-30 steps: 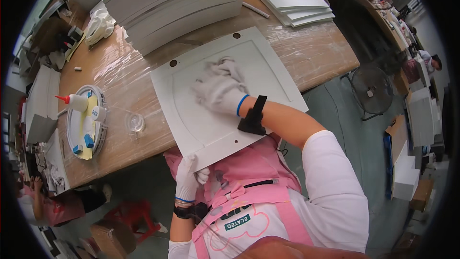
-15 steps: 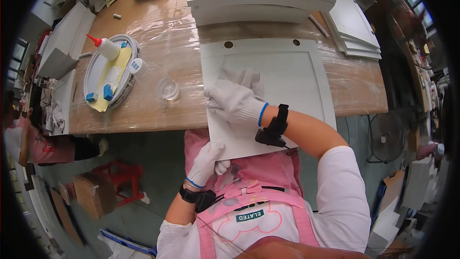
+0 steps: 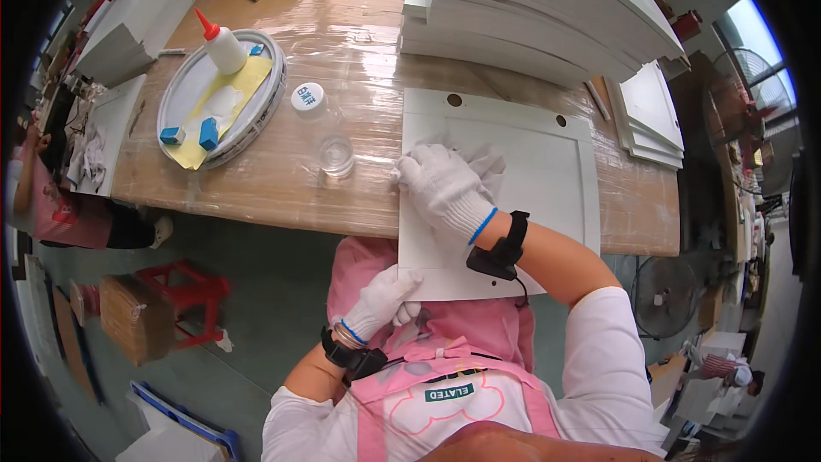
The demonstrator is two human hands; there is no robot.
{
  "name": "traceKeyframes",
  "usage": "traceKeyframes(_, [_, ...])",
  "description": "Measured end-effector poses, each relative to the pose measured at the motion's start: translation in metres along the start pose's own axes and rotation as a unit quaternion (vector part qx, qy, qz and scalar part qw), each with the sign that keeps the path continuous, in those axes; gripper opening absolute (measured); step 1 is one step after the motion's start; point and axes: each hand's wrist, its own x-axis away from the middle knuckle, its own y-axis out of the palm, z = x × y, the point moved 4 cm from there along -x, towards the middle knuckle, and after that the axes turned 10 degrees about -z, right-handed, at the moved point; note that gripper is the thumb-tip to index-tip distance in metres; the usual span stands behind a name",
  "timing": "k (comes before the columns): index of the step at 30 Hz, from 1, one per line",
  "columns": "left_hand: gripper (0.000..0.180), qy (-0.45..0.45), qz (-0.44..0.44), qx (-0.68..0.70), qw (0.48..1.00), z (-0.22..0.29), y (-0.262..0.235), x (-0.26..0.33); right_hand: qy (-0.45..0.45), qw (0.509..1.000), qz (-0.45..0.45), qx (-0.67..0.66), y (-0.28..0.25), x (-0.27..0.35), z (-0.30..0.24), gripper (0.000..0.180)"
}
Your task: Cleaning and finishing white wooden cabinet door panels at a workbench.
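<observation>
A flat white panel (image 3: 547, 175) with two round holes near its far edge lies partly on the table, its near end jutting over the front edge toward my lap. My gloved right hand (image 3: 445, 188) is closed on a whitish-grey cloth (image 3: 487, 167), pressed to the panel by its left edge. Some of the cloth is hidden beneath the fingers. At the near left corner, my gloved left hand (image 3: 378, 304) grips the panel, thumb on top and fingers under the edge.
A tall stack of white panels (image 3: 530, 26) stands behind, with smaller panels (image 3: 650, 111) at far right. Leftward are a round lid (image 3: 175, 94) carrying a red-tipped bottle (image 3: 225, 51) and blue blocks (image 3: 209, 133), plus a clear jar (image 3: 336, 156). Another person (image 3: 73, 214) is at far left.
The view has swung, shifting the table and panel within the picture. My right hand with the cloth remains near the panel's left edge; the left keeps its grip on the corner.
</observation>
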Motion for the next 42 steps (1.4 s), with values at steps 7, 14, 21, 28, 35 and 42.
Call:
traceKeyframes(7, [0.038,-0.032,-0.009,0.027,0.999,-0.003,0.003,-0.003,0.172,0.970,-0.021,0.170,-0.030,-0.080,0.079,0.022])
traceKeyframes(14, [0.035,-0.043,-0.023,0.002,0.999,0.006,0.003,0.001,0.103,0.977,-0.048,0.182,-0.027,-0.067,0.067,0.018])
traceKeyframes(21, [0.034,-0.059,-0.003,-0.011,0.998,0.001,0.000,0.000,0.119,0.970,-0.087,0.193,-0.026,-0.066,0.068,0.016])
traceKeyframes(28, [0.035,-0.045,-0.019,0.001,0.999,0.004,0.002,0.001,0.128,0.969,-0.067,0.202,-0.031,-0.084,0.080,0.017])
traceKeyframes(35, [0.035,-0.077,-0.027,-0.003,0.997,0.003,-0.001,0.000,0.134,0.961,-0.093,0.224,-0.037,-0.083,0.069,0.017])
traceKeyframes(42, [0.034,-0.067,-0.015,-0.005,0.998,0.006,0.002,0.001,0.098,0.955,-0.099,0.261,-0.028,-0.088,0.077,0.016])
